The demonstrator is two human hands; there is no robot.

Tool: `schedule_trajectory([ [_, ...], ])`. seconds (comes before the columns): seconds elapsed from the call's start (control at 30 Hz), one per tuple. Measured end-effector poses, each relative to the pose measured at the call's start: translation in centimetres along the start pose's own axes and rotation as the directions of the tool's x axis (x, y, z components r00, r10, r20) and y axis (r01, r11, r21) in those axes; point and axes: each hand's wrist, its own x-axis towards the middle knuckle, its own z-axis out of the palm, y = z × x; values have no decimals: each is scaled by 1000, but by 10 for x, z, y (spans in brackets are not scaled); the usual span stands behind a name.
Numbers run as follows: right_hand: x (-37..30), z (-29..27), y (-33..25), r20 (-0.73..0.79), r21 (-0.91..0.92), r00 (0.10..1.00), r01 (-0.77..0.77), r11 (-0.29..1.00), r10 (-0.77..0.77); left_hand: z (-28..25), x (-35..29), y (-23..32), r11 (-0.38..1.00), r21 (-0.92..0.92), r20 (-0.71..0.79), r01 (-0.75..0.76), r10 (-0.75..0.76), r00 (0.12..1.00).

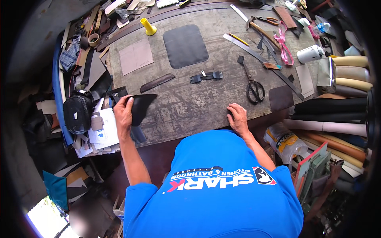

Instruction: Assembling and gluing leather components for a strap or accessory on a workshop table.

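Observation:
At the left side of the worktable [178, 103], my left hand [124, 113] pinches a black, curved-edged piece of leather-like material [142, 110] between thumb and fingers. My right hand [238, 118] rests at the table's near edge with its fingers curled; a small dark spot shows by the fingertips, but I cannot make out what it is. Between and beyond my hands lie a narrow dark curved strip [157, 82] and a short black piece with a zipper pull [206, 76]. Farther back are a black rounded panel [185, 46] and a pale pinkish sheet [136, 57].
Scissors [255, 92] and a dark rounded patch [281, 98] lie to the right, near a metal ruler [248, 49], a hammer [264, 35] and pink ribbon [282, 43]. A yellow cone [148, 27] stands far back. Material rolls [329, 126] crowd the right; a black pouch [77, 114] sits left.

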Motion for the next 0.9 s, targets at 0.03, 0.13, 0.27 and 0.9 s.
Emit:
schedule_trajectory([
  [0.03, 4, 0, 0, -14, 6, 1000, 0, 1000, 0, 7, -8, 24, 999, 7, -11, -45, 45, 999],
  [0.13, 14, 4, 5, 35, 46, 996, -87, 995, 86, 20, -23, 63, 966, 152, 14, -209, 209, 978],
  [0.27, 27, 8, 15, -23, 299, 971, -222, 928, 240, 32, -31, 75, 859, 337, 80, -385, 381, 921],
  [0.9, 104, 16, -4, -110, 74, 988, -96, 993, 104, -18, -64, -119, 840, -537, -312, 76, -281, 908],
])
